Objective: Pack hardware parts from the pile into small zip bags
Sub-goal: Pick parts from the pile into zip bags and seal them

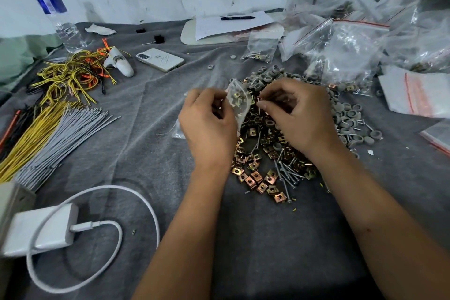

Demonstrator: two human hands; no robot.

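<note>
At the centre of the frame, the left hand (207, 124) pinches the mouth of a small clear plastic zip bag (239, 102), holding it open and upright; a few brass-coloured square clip nuts already lie inside it. The right hand (297, 114), just beside the opening, has its fingertips curled round what looks like one more clip, though the piece itself is too small to tell for sure.

Judging from this, the bag is only partly filled. Below and between the hands the pile of brass clip nuts, silver screws and grey rubber caps (272, 143) remains large, so most of the packing seems left. Filled clear bags with red zip strips (345, 51) heap at the upper right, and flat empty bags (414, 92) lie at the right edge.

Further out on the grey cloth (151, 95) lie a white phone (159, 59) above, yellow and grey wire bundles (48, 129) at left, a white charger with cable (41, 229) at lower left and a plastic water bottle (57, 14) at upper left. None of these blocks the hands.
</note>
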